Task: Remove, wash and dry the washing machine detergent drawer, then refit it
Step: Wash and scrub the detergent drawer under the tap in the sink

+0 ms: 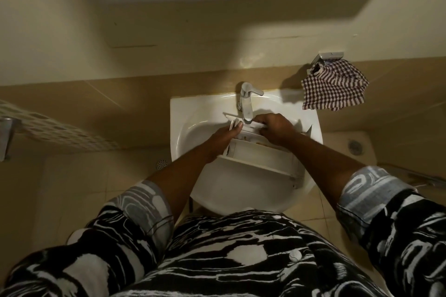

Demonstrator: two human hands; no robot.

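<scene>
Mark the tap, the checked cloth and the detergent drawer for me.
tap (pixel 247 107): head view, on the spout.
checked cloth (pixel 334 89): head view, middle of the fabric.
detergent drawer (pixel 264 155): head view, floor of its big compartment.

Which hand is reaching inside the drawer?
The right hand: its fingers curl down into the far end of the detergent drawer beneath the tap, while the left hand only grips its outer side wall.
</scene>
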